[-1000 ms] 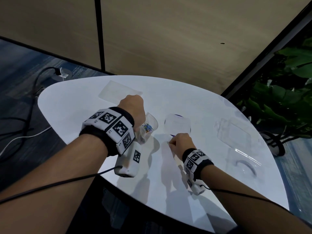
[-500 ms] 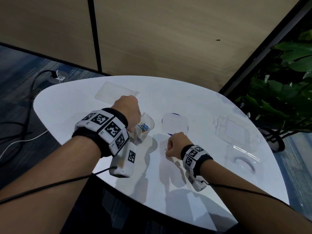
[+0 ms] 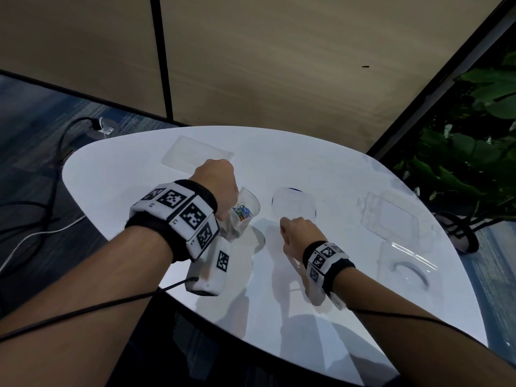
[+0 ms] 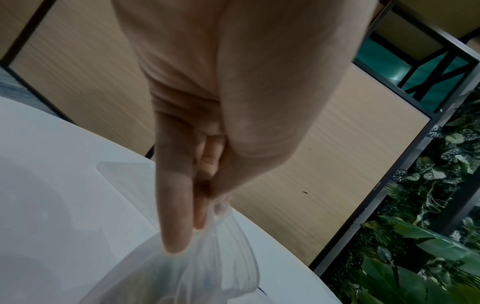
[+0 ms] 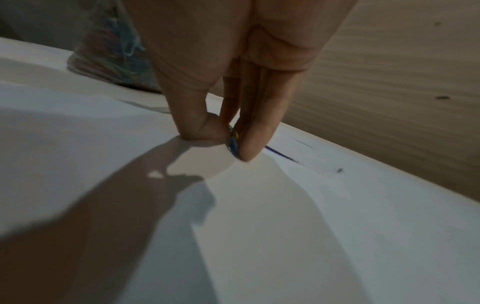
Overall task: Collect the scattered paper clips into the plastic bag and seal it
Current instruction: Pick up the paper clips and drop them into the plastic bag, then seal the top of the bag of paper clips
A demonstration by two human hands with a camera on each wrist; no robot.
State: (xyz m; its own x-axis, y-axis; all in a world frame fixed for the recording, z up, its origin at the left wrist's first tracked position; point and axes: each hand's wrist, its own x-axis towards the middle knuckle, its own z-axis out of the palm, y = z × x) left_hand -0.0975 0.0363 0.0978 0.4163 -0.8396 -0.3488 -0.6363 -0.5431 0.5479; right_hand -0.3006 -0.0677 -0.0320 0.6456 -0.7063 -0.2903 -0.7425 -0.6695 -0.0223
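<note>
A clear plastic bag (image 3: 245, 210) with several coloured paper clips (image 3: 242, 213) inside stands open on the white table (image 3: 349, 174). My left hand (image 3: 220, 181) pinches its rim; in the left wrist view the fingers (image 4: 176, 216) grip the bag's edge (image 4: 223, 236). Just right of the bag, my right hand (image 3: 293, 233) is low on the table. In the right wrist view its thumb and forefinger (image 5: 252, 139) pinch paper clips (image 5: 233, 142), blue and yellow, at the tabletop. The bag (image 5: 114, 47) shows blurred behind the hand.
A clear lid (image 3: 293, 208) lies just beyond my right hand. A flat clear bag (image 3: 195, 155) lies at the far left; clear plastic trays (image 3: 391, 216) and a clear container (image 3: 410, 269) sit on the right. Plants (image 3: 469, 152) stand past the table's right edge, cables (image 3: 42, 224) on the floor at the left.
My right hand first drew back toward me, then shifted forward again, toward the lid, still pinching low on the table. The left hand keeps holding the bag in place.
</note>
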